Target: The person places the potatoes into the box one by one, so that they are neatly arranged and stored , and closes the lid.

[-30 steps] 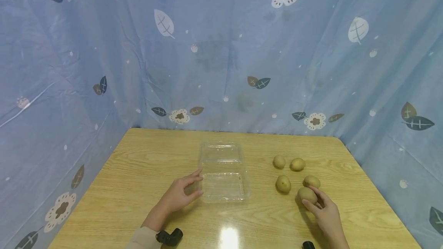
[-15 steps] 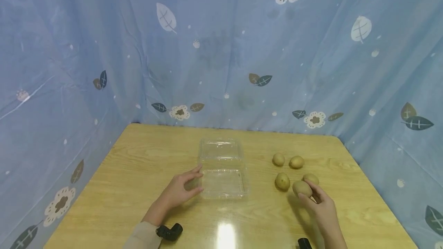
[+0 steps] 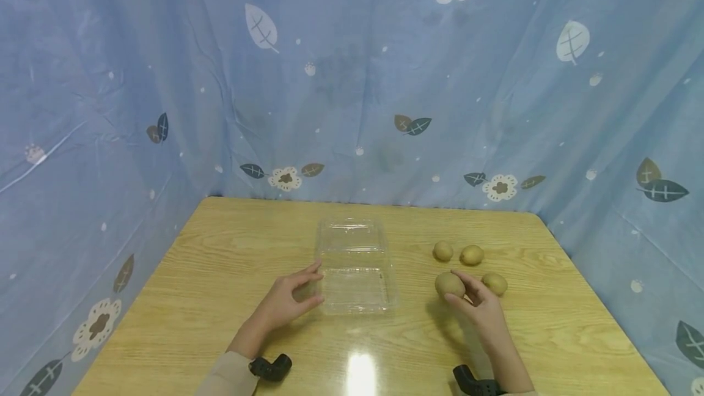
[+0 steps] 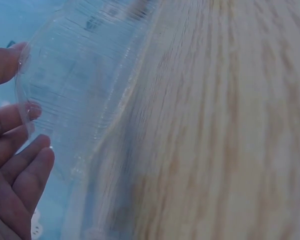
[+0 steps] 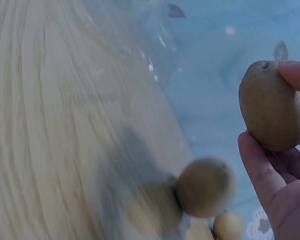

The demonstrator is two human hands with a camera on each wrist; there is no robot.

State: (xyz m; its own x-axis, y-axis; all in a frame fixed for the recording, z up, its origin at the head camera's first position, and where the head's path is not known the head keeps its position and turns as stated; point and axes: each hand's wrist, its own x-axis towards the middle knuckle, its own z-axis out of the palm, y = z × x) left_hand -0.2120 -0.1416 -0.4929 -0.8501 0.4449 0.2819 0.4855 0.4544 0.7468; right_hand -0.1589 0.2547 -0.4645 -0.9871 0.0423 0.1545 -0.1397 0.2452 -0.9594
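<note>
A potato [image 3: 450,286] is held between the thumb and fingers of my right hand [image 3: 484,310], raised above the table; the right wrist view shows the same potato [image 5: 272,107] pinched at its ends. My left hand [image 3: 288,299] rests its fingertips and thumb, spread apart, against the left side of a clear plastic clamshell box [image 3: 354,291]. In the left wrist view those fingers [image 4: 27,162] lie by the rim of the box [image 4: 85,85]. The box's lid [image 3: 352,236] is folded back, away from me.
On the wooden table [image 3: 247,231] lie a small potato [image 3: 443,251], an oval potato [image 3: 472,255] and another potato [image 3: 494,284] near my right hand. One more is hidden behind the held one in the head view. Blue patterned curtain [image 3: 341,90] surrounds the table.
My right hand has lifted the potato and carried it left, over the spot where another potato lay in view. The left hand stays at the box.
</note>
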